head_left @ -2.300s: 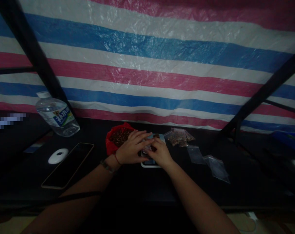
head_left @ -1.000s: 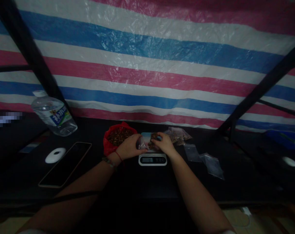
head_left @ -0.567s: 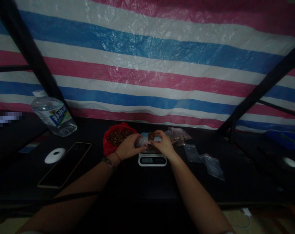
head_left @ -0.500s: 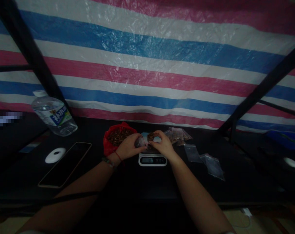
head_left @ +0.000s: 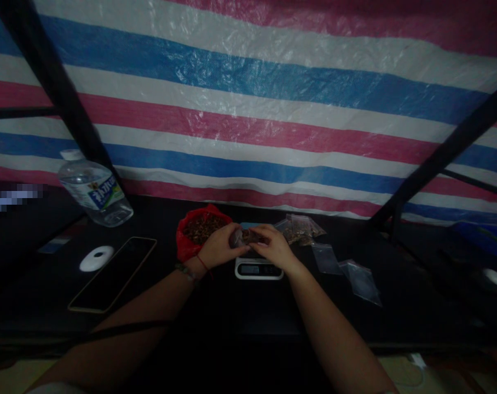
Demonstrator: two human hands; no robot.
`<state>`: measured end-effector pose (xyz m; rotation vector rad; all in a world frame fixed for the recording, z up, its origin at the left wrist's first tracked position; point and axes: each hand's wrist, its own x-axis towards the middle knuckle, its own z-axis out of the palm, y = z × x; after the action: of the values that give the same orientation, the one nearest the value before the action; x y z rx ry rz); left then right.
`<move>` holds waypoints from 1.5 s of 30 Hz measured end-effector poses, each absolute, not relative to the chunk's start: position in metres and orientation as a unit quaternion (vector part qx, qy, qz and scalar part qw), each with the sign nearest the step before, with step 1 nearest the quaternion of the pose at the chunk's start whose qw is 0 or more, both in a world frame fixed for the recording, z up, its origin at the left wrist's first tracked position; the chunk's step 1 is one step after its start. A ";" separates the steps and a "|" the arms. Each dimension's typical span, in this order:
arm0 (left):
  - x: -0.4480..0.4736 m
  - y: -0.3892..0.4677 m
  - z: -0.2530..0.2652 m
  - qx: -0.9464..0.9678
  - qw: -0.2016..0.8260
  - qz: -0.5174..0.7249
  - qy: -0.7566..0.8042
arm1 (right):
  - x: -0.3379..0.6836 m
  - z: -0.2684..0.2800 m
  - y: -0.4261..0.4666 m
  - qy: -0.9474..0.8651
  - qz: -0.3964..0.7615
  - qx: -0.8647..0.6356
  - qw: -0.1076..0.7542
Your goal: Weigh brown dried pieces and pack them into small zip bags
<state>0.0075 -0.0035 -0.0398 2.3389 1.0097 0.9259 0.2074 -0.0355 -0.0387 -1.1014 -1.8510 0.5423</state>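
My left hand (head_left: 220,245) is closed on a small clear plastic bag (head_left: 237,238), its mouth turned to the right. My right hand (head_left: 273,247) is curled against that side of the bag, fingers and thumb drawn together. Small brown pieces (head_left: 249,236) show between the two hands; what exactly the right fingers hold is hidden. Both hands are above a small digital scale (head_left: 259,270), whose lit display faces me. Close to my left hand stands an open red bag (head_left: 186,247) full of loose brown pieces (head_left: 203,227).
Filled zip bags (head_left: 301,230) lie in a pile right of the scale, with flat zip bags (head_left: 361,282) nearer me. To the left are a phone (head_left: 113,274), a white round object (head_left: 96,258) and a large water bottle (head_left: 96,189). Dark frame bars (head_left: 437,158) slant at both sides.
My right hand has moved in towards the bag in my left hand, and the brown pieces it held are now at the bag's mouth. The view has shifted slightly.
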 end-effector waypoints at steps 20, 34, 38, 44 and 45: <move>0.011 -0.010 -0.040 0.847 0.240 0.326 0.344 | 0.201 -0.032 -0.044 -0.735 0.179 -0.424 0.497; 0.015 -0.010 -0.046 0.815 0.274 0.368 0.353 | 0.199 -0.041 -0.044 -0.668 0.277 -0.407 0.558; 0.014 -0.010 -0.046 0.792 0.284 0.405 0.356 | 0.201 -0.043 -0.041 -0.660 0.292 -0.415 0.554; 0.013 -0.010 -0.043 0.761 0.279 0.468 0.353 | 0.201 -0.042 -0.042 -0.678 0.291 -0.431 0.520; 0.013 -0.011 -0.043 0.761 0.283 0.469 0.348 | 0.202 -0.043 -0.041 -0.673 0.290 -0.429 0.528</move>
<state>0.0126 -0.0106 -0.0431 2.0365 0.9313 1.2565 0.2020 -0.0413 -0.0428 -1.0254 -1.6094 0.6930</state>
